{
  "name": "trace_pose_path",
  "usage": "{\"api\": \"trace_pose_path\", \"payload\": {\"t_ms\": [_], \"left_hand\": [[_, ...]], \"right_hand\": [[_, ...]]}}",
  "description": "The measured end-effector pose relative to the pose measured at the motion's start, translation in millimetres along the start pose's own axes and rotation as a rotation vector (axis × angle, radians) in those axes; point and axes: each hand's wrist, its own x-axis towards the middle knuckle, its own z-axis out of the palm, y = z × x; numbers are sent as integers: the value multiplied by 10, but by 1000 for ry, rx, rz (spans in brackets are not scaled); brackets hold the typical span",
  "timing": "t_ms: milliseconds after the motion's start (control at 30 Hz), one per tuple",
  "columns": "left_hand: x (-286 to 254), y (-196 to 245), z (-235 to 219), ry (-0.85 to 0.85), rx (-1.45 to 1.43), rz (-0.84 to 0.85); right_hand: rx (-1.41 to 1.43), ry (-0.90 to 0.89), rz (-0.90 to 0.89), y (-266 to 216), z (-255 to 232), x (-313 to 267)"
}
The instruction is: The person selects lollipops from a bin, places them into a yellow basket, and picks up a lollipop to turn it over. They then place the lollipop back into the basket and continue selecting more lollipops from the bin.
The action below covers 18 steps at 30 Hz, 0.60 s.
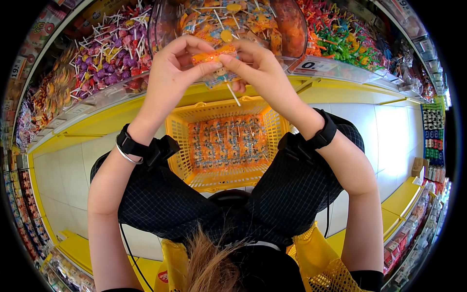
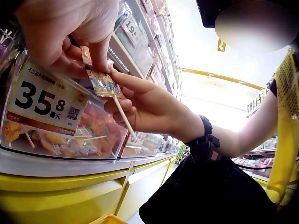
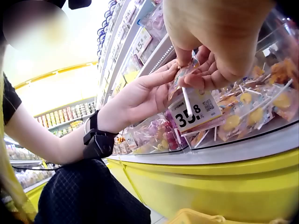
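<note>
Both hands meet in front of the candy shelf, above the near edge of a clear bin [image 1: 297,34] of orange-wrapped lollipops [image 1: 262,24]. Between them is one lollipop in an orange and blue printed wrapper [image 1: 219,75], its white stick [image 2: 122,114] pointing down. The left hand [image 1: 176,65] pinches the wrapper with thumb and fingers from the left. From the right, the right hand [image 1: 260,63] pinches it too, thumb on top. Below, between the knees, stands a yellow basket [image 1: 221,187] with rows of similar wrapped lollipops [image 1: 228,141] covering its bottom.
Purple and red lollipops [image 1: 114,58] fill the bin at left; green and red candies [image 1: 348,41] lie at right. A price tag [image 2: 46,100] fronts the middle bin. The shelf's yellow base [image 3: 224,179] runs behind the basket. More stocked shelves stand along the sides.
</note>
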Motion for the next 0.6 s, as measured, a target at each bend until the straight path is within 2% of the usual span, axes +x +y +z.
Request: {"api": "trace_pose_path", "payload": {"t_ms": [67, 300, 367, 467, 600], "left_hand": [[-4, 0, -13, 39, 91, -17], [-61, 17, 12, 57, -9, -80], [-75, 28, 55, 27, -78, -56], [-96, 11, 68, 42, -92, -49], [-88, 6, 40, 35, -7, -32]], "right_hand": [[-208, -69, -125, 64, -17, 32], [-198, -109, -59, -45, -7, -40], [-97, -97, -71, -56, 11, -63], [-46, -69, -1, -84, 34, -105], [-96, -43, -23, -26, 13, -97]]}}
